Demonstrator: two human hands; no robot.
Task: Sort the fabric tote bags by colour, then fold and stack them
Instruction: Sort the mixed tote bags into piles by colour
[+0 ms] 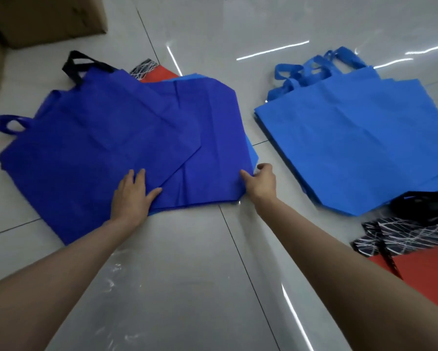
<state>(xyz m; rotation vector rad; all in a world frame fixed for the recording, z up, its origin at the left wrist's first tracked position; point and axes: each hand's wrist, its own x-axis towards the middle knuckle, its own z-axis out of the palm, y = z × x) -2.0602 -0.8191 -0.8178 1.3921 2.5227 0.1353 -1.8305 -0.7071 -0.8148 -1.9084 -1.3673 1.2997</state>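
Observation:
A loose pile of dark blue tote bags (pixel 106 138) lies on the grey tiled floor at the left. My left hand (pixel 133 193) rests flat on its near edge with straight fingers. My right hand (pixel 259 183) pinches the near right corner of the top dark blue bag (pixel 213 148). A light blue bag edge (pixel 252 153) and a red bag with a black-and-white patterned band (pixel 157 72) peek out from under this pile. To the right lies a stack of light blue tote bags (pixel 360 143), handles pointing away.
Cardboard boxes (pixel 43 19) stand at the far left. At the near right lie a black bag (pixel 425 206) and a red bag with a black-and-white patterned top (pixel 415 252). Glossy floor tiles (pixel 187 274) stretch in front of me.

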